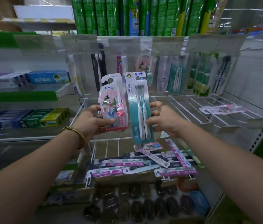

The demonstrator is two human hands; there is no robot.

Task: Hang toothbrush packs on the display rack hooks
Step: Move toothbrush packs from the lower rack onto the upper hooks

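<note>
My left hand (93,121) grips a pink children's toothbrush pack (111,101) with a cartoon figure and rabbit toys, held upright. My right hand (163,119) pinches the right edge of a teal two-brush "Doctor" pack (139,107), also upright, just right of the pink one. Both packs are raised in front of the display rack. Hanging on the upper hooks behind them are several toothbrush packs (174,73). The white wire hooks (192,109) at hand height are mostly bare, with one pink pack (221,109) lying across them on the right.
A pile of loose toothbrush packs (143,164) lies on the lower hooks beneath my hands. Dark hair accessories (135,206) hang below that. Toothpaste boxes (30,118) fill shelves to the left. Green spray cans (127,15) stand on the top shelf.
</note>
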